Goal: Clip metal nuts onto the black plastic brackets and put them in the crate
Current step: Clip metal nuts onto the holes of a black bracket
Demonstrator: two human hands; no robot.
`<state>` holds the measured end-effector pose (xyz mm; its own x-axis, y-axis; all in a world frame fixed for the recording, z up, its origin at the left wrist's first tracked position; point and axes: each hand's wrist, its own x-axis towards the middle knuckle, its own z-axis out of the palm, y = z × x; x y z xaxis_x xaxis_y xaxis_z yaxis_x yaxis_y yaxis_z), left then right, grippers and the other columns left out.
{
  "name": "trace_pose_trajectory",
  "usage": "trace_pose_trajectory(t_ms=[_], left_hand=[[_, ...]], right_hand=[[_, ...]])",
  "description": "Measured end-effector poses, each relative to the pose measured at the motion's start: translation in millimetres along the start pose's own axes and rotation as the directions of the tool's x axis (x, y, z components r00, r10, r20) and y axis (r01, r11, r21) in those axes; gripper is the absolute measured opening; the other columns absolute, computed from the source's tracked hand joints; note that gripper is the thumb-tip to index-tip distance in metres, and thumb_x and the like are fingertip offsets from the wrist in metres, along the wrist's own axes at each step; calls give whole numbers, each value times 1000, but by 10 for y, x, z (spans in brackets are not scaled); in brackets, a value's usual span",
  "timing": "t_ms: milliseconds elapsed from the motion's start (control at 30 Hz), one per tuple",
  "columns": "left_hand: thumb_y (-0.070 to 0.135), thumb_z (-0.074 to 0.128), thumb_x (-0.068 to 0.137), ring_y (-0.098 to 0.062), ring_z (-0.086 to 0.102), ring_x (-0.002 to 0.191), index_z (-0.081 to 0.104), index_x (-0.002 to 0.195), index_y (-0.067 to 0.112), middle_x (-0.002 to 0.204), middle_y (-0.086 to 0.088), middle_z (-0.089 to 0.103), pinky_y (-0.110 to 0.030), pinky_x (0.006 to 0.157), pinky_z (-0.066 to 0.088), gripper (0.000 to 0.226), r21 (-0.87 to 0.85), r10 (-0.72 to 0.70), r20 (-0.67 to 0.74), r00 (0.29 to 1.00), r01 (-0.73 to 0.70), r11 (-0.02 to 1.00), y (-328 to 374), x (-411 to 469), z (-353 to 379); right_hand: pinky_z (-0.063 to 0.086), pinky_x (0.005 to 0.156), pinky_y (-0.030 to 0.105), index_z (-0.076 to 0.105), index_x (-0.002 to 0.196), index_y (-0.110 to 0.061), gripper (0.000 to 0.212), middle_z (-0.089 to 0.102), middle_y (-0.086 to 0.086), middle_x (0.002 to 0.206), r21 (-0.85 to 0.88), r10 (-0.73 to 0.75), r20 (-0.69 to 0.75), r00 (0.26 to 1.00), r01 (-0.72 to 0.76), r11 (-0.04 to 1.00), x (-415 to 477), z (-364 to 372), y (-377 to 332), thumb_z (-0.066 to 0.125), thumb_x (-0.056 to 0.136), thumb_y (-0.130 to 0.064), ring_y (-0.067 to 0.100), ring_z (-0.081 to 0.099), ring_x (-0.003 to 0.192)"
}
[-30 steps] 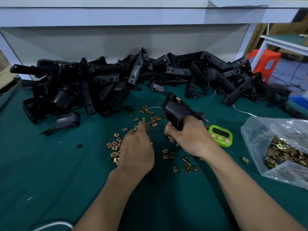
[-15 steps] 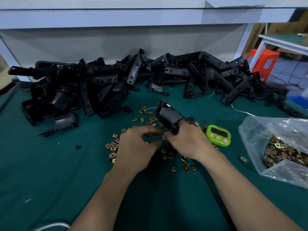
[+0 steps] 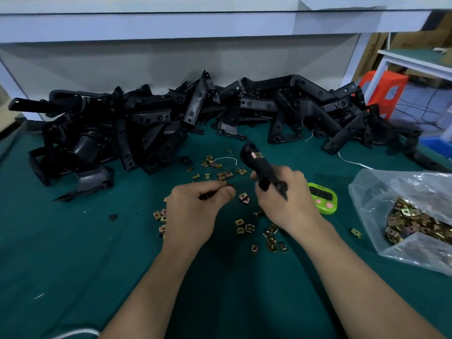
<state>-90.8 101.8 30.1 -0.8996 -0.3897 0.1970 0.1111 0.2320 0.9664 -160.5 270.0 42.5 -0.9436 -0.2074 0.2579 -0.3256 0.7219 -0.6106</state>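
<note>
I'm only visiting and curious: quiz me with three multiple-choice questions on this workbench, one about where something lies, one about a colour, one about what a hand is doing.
1. Where does the clear bag of nuts lie?
A) left of the bracket pile
B) right of the timer
C) on the shelf

2. What colour is the timer's case?
A) red
B) white
C) green

3. What is the right hand doing?
A) resting flat and empty
B) gripping a black bracket
C) lifting the bag

Answers:
1 B: the bag lies at the right edge of the table, beyond the timer.
2 C: the case is bright green, with pink buttons.
3 B: its fingers curl round the bracket, held above the table.
</note>
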Motion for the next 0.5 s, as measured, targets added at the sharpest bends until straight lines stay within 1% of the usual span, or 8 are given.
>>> trace_pose_trajectory(t_ms=[33, 67, 133, 200, 267, 367, 433, 500], left_hand=[[30, 83, 81, -11, 73, 81, 81, 81, 41, 81, 13, 78, -21, 69, 58, 11, -66, -21, 6, 1000, 21, 998, 28, -1, -2], [29, 83, 80, -13, 74, 84, 82, 82, 40, 82, 9, 79, -21, 71, 59, 11, -135, -43, 19, 999, 45, 990, 58, -7, -5], [31, 80, 80, -6, 74, 90, 83, 80, 35, 85, 5, 80, -13, 76, 54, 6, -236, -84, 61, 995, 96, 967, 99, -13, -11], [29, 76, 85, 1, 72, 89, 84, 79, 29, 85, 3, 80, -11, 79, 48, 10, -260, -134, 98, 986, 156, 953, 115, -15, -18], [24, 73, 90, 1, 69, 77, 84, 79, 26, 80, -2, 79, -9, 70, 47, 16, -274, -171, 102, 980, 193, 942, 111, -11, -22], [18, 73, 91, -4, 63, 60, 84, 80, 22, 72, -9, 76, -11, 57, 46, 16, -295, -188, 104, 977, 210, 932, 109, -12, -12], [15, 74, 90, -6, 63, 61, 84, 83, 22, 75, -9, 77, -12, 57, 47, 14, -304, -176, 107, 979, 201, 931, 113, -20, -5], [8, 76, 87, -4, 69, 69, 84, 88, 20, 82, -8, 79, -10, 61, 48, 14, -324, -156, 115, 981, 186, 928, 118, -29, -2]], right_hand=[[50, 56, 39, 63, 85, -24, 11, 63, 2, 66, -112, -53, -9, 999, 51, 992, -5, 8, 19, 61, 84, -13, 34, 61, 66], [46, 57, 37, 60, 84, -27, 14, 61, -1, 65, -235, -90, 0, 996, 87, 968, -6, 19, 31, 63, 82, -13, 35, 61, 68], [38, 57, 34, 60, 86, -29, 17, 57, -4, 63, -355, -90, -29, 995, 74, 932, 4, 17, 29, 64, 78, -14, 34, 58, 68], [34, 57, 33, 60, 85, -28, 16, 56, -5, 62, -408, -79, -74, 994, 42, 912, 13, 12, 18, 64, 74, -16, 34, 57, 67], [34, 58, 34, 60, 84, -28, 16, 57, -4, 63, -430, -79, -107, 991, 25, 902, 19, 12, 18, 66, 72, -19, 34, 55, 66], [32, 58, 34, 61, 86, -28, 17, 47, -6, 60, -452, -74, -136, 988, 5, 892, 31, 11, 23, 70, 73, -21, 32, 45, 63], [32, 59, 34, 61, 87, -29, 19, 43, -7, 59, -471, -62, -125, 990, -5, 882, 34, 23, 30, 71, 73, -20, 31, 44, 63], [32, 59, 33, 61, 88, -29, 21, 39, -9, 58, -468, -51, -114, 992, -8, 884, 37, 34, 44, 69, 73, -18, 30, 43, 64]])
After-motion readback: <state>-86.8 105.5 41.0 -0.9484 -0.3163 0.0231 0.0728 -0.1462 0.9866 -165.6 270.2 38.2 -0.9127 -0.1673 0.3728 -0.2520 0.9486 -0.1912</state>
